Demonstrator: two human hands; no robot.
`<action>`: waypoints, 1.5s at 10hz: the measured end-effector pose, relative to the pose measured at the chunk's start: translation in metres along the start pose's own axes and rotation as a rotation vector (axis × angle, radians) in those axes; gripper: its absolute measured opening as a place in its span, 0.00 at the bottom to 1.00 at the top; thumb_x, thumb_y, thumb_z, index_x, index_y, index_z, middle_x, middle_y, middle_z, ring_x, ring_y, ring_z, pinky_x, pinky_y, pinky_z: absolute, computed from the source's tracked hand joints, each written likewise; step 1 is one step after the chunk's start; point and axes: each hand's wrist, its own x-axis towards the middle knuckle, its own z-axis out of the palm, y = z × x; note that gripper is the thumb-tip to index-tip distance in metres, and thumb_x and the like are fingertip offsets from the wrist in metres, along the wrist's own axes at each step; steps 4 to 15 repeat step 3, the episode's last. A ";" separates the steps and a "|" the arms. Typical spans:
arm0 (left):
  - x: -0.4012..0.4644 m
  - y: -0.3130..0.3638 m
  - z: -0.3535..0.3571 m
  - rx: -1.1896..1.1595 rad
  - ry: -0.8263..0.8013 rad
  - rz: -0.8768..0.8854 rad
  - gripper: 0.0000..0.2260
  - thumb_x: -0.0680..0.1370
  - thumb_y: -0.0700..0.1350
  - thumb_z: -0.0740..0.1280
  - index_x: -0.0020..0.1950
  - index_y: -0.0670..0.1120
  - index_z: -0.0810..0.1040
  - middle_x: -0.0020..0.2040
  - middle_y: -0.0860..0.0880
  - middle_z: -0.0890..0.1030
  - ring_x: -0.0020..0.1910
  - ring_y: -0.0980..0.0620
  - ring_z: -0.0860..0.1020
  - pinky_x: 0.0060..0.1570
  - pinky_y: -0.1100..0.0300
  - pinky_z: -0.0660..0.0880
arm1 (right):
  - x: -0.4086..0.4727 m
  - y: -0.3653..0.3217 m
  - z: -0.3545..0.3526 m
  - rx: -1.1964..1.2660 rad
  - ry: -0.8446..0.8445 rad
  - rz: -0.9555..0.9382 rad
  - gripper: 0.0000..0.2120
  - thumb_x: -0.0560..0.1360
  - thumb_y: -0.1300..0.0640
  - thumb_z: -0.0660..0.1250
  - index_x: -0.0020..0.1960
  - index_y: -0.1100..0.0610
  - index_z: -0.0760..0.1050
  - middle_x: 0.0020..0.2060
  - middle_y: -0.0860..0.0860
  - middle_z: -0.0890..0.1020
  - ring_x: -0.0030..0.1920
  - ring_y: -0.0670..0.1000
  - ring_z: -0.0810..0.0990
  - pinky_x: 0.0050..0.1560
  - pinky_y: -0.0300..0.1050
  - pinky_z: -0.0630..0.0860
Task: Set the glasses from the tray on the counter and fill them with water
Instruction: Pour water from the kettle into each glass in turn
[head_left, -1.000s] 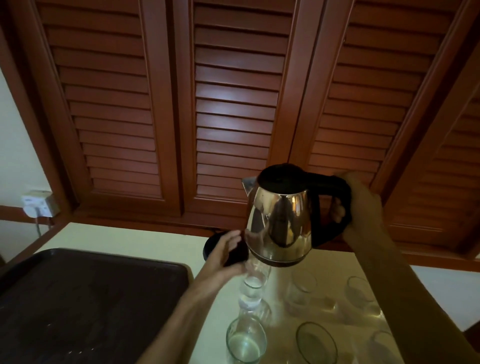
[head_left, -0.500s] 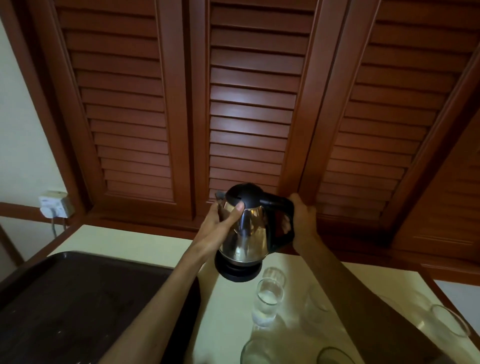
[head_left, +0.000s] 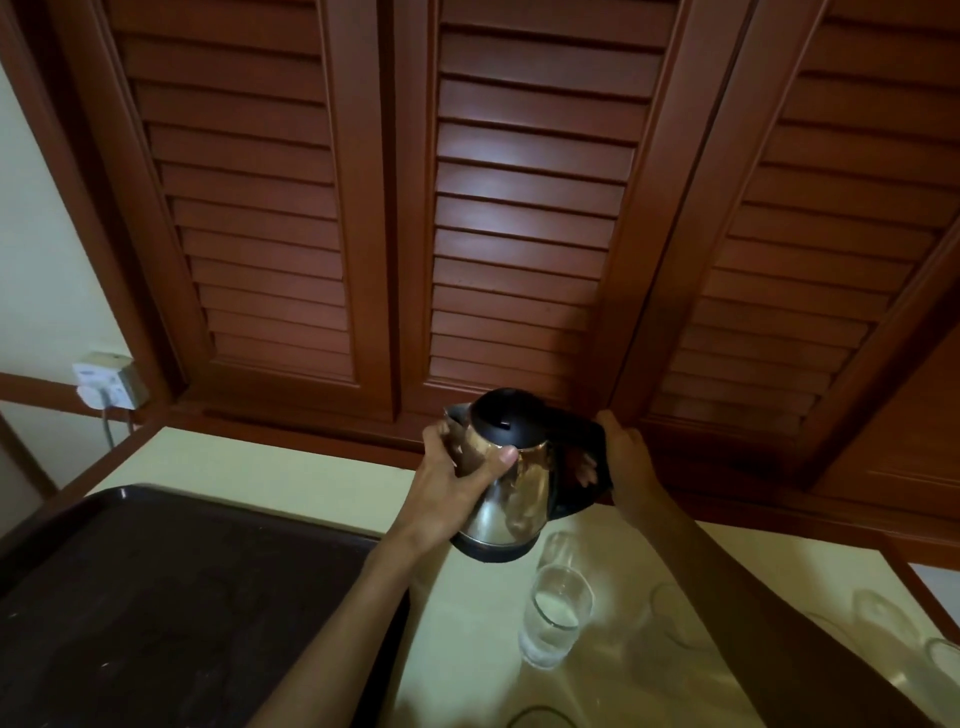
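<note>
At the centre of the frame the left hand (head_left: 457, 483) wraps its fingers and thumb around the steel kettle (head_left: 506, 478), and the right hand (head_left: 623, 462) grips its black handle. A filled glass (head_left: 556, 616) stands on the counter (head_left: 311, 467) just below, right of the tray (head_left: 156, 571). I judge the kettle base can knock this glass if it is lowered carelessly.

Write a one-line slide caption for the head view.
Both hands hold a steel kettle above water glasses on the counter, left hand on its body, right hand at the handle.
</note>
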 end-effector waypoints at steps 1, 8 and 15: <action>-0.003 0.005 -0.003 -0.003 -0.028 -0.011 0.37 0.68 0.66 0.74 0.69 0.53 0.62 0.62 0.56 0.78 0.58 0.63 0.78 0.52 0.69 0.73 | -0.009 -0.005 -0.003 -0.046 -0.033 -0.055 0.16 0.80 0.53 0.63 0.38 0.61 0.77 0.30 0.54 0.78 0.33 0.53 0.78 0.36 0.43 0.73; -0.061 0.024 -0.045 -0.082 0.007 -0.016 0.37 0.71 0.70 0.68 0.75 0.61 0.57 0.66 0.57 0.73 0.62 0.54 0.76 0.62 0.54 0.73 | -0.053 -0.045 -0.050 -0.253 0.092 -0.396 0.10 0.79 0.58 0.70 0.42 0.63 0.78 0.35 0.54 0.82 0.38 0.50 0.79 0.43 0.45 0.72; -0.061 0.024 -0.045 -0.082 0.007 -0.016 0.37 0.71 0.70 0.68 0.75 0.61 0.57 0.66 0.57 0.73 0.62 0.54 0.76 0.62 0.54 0.73 | -0.053 -0.045 -0.050 -0.253 0.092 -0.396 0.10 0.79 0.58 0.70 0.42 0.63 0.78 0.35 0.54 0.82 0.38 0.50 0.79 0.43 0.45 0.72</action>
